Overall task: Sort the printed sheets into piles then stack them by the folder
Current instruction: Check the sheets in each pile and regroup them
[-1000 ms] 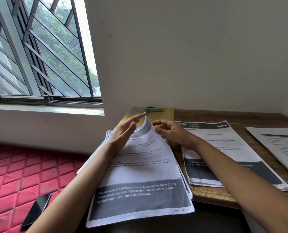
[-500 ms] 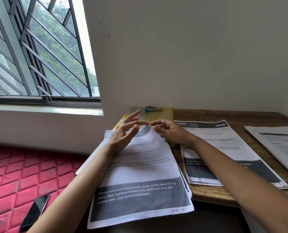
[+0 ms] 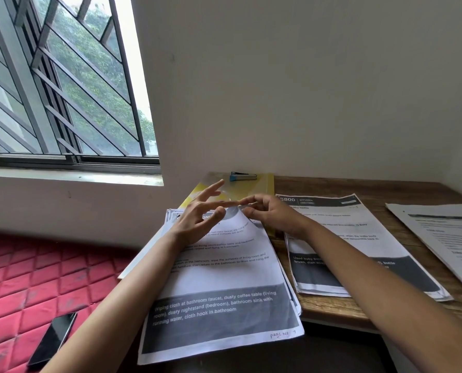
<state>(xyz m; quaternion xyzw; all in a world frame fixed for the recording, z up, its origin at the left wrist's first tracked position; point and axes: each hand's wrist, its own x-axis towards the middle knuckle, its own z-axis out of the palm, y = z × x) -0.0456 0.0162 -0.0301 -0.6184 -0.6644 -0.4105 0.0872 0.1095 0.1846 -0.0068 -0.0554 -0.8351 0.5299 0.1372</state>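
1. Hands meet over the far end of the near pile (image 3: 219,278) of printed sheets, which lies at the desk's (image 3: 332,310) left end and overhangs its front edge.
2. The left hand (image 3: 200,214) has its fingers straight and spread, the thumb resting against the top sheet (image 3: 240,219), whose far edge bows upward.
3. The right hand (image 3: 273,214) has its fingers curled at that same raised edge; I cannot tell whether they pinch it.
4. A second pile (image 3: 359,238) lies flat just right of the first, under the right forearm.
5. A third pile (image 3: 445,238) lies further right, cut off by the frame.
6. The yellow folder (image 3: 262,184) lies against the wall behind the near pile, with a small blue item (image 3: 242,176) on top of it.
7. A dark phone (image 3: 52,339) lies on the red quilted mattress (image 3: 22,278) left of the desk, below the barred window (image 3: 63,90).
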